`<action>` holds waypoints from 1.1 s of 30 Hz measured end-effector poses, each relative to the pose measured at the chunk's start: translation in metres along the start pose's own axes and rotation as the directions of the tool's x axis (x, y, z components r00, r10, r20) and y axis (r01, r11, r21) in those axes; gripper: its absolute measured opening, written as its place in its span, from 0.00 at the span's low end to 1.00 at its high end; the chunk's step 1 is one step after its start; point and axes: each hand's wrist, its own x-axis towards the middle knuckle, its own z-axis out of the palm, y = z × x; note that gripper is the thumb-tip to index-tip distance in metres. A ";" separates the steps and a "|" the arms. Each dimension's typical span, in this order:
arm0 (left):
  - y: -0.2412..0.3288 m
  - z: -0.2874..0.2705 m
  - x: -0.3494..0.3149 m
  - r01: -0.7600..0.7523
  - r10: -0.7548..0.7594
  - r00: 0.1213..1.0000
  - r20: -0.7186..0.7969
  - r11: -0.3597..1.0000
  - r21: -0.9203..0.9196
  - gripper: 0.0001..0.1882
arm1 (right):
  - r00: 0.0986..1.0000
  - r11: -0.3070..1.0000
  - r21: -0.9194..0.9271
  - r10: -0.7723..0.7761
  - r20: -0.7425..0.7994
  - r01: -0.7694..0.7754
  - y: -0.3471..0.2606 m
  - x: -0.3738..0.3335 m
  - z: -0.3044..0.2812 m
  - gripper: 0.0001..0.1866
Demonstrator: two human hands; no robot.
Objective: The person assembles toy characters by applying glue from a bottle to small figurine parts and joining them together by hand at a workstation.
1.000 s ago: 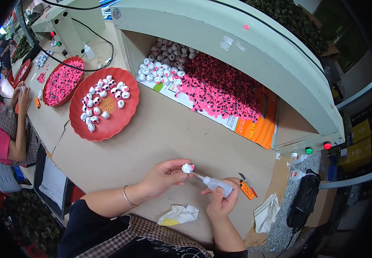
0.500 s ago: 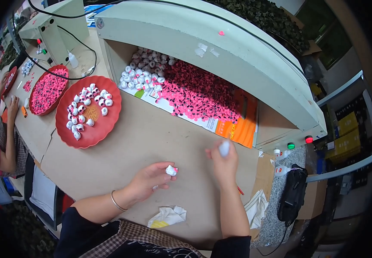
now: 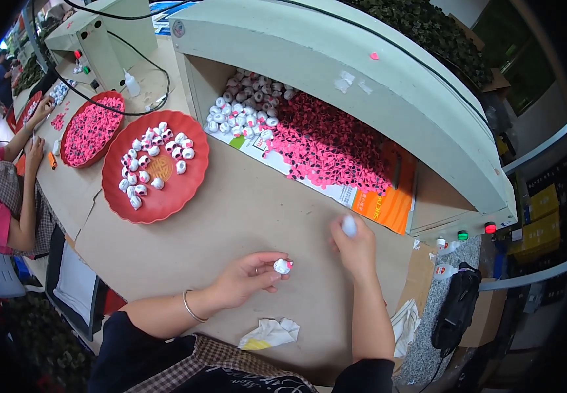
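One second ago the tip of a squeeze bottle (image 3: 349,226) was being held at a white piece (image 3: 281,266); now the two are being kept well apart. The bottle is being gripped within the curled fingers of the right hand (image 3: 355,247), farther up and to the right, with only a pale rounded end being shown. The white piece, marked with pink, is being pinched between thumb and fingertips of the left hand (image 3: 244,278), above the table (image 3: 251,209). A co-worker's hands (image 3: 46,105), close together before, are now being held apart.

One piece and one bottle are being held. In one scalloped red tray (image 3: 188,187), roughly two dozen white pieces are being kept, though the count is being made uncertain by overlap. Under one arched cabinet (image 3: 264,39), two heaps are being sheltered: one of white pieces (image 3: 237,118), one of pink bits (image 3: 336,154), both too dense for counting. One green button (image 3: 462,235) and one red button (image 3: 490,228) are being carried at its right end.
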 end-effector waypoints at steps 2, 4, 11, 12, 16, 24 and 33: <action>0.000 -0.001 -0.001 0.010 -0.010 1.000 0.002 0.999 0.042 0.19 | 0.996 0.925 0.377 0.004 0.086 -0.036 -0.002 -0.036 -0.004 0.04; -0.004 0.001 0.000 -0.008 0.005 0.999 0.044 0.997 0.081 0.19 | 0.993 0.846 0.524 0.050 0.103 -0.097 -0.004 -0.073 -0.004 0.04; -0.012 0.009 0.000 -0.140 0.121 0.988 0.094 0.961 0.240 0.18 | 0.971 0.781 0.609 -0.011 0.239 -0.141 0.007 -0.111 0.031 0.05; -0.012 0.011 -0.001 -0.193 0.171 0.980 0.104 0.941 0.279 0.18 | 0.972 0.779 0.612 -0.012 0.236 -0.139 0.009 -0.110 0.034 0.05; -0.014 0.009 -0.002 -0.220 0.197 0.975 0.099 0.915 0.338 0.18 | 0.986 0.755 0.642 0.034 0.162 -0.132 0.016 -0.110 0.040 0.04; -0.008 0.009 0.000 -0.240 0.204 0.970 0.135 0.900 0.363 0.18 | 0.991 0.751 0.648 0.061 0.119 -0.124 0.021 -0.111 0.046 0.05; -0.004 0.007 0.003 -0.105 0.078 0.991 0.109 0.959 0.265 0.17 | 0.998 0.895 0.443 -0.061 0.029 0.042 0.031 -0.101 0.048 0.07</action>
